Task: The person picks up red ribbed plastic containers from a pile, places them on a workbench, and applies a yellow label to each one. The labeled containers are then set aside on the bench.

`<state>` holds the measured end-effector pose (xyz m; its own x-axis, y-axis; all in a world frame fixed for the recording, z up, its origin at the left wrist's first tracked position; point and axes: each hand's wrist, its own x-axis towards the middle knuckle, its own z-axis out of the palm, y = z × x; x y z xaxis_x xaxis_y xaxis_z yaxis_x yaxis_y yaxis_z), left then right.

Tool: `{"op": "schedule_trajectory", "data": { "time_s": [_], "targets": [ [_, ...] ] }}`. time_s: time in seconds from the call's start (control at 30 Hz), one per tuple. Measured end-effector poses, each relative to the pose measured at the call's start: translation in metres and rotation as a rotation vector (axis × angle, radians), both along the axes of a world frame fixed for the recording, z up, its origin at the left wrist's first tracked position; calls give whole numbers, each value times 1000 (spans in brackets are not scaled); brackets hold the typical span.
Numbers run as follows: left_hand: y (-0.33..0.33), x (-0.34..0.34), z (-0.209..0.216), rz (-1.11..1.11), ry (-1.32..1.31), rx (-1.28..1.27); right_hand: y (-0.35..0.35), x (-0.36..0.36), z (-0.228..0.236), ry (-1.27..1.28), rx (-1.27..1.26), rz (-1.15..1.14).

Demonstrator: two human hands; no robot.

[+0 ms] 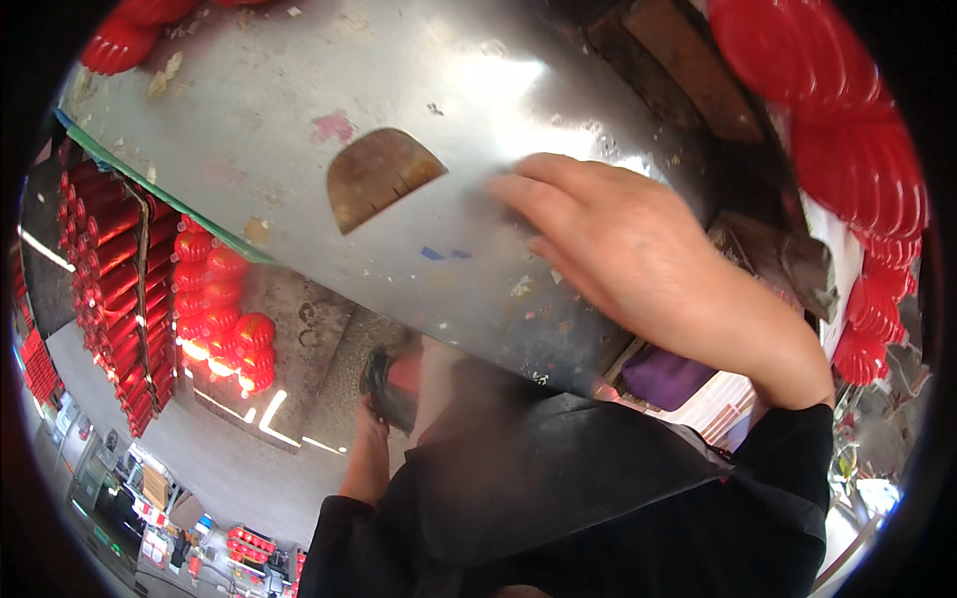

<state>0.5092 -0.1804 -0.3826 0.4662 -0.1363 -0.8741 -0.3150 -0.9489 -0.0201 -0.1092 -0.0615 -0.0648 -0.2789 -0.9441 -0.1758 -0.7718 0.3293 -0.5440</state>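
Note:
My right hand (pixel 623 234) reaches over a grey metal-topped table (pixel 289 95), fingers stretched out and slightly smeared, with nothing visible in them. Left of its fingertips is a brown half-round shape (pixel 384 177) with a straight lower edge; whether it is a flat piece or a cut-out I cannot tell. My left hand (pixel 371 424) is low beside the table, against a dark shoe (pixel 384 384) with red inside or behind it. Its fingers are small and mostly hidden.
Red ribbed lanterns (pixel 837 169) hang or stack at the right. Rows of red cylinders (pixel 105 269) and shiny red lanterns (pixel 224 329) stand at the left. Brown blocks (pixel 688 65) lie behind the table's far edge. A purple item (pixel 666 375) sits below my right forearm.

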Motion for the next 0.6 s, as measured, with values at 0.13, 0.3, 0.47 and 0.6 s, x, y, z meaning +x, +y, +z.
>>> {"op": "schedule_trajectory", "data": {
  "time_s": [0.13,0.3,0.47,0.6],
  "targets": [
    [-33,-73,3,-208,128,-94,-52,5,-30,42,-166,-43],
    [-44,-128,20,-225,147,43,-102,18,-55,185,-87,-92],
    [-36,-159,22,-354,202,-20,-105,16,-57,141,-194,-100],
    [-30,-180,11,-443,434,12,-101,15,-57,38,-359,-122]
  ]
}}
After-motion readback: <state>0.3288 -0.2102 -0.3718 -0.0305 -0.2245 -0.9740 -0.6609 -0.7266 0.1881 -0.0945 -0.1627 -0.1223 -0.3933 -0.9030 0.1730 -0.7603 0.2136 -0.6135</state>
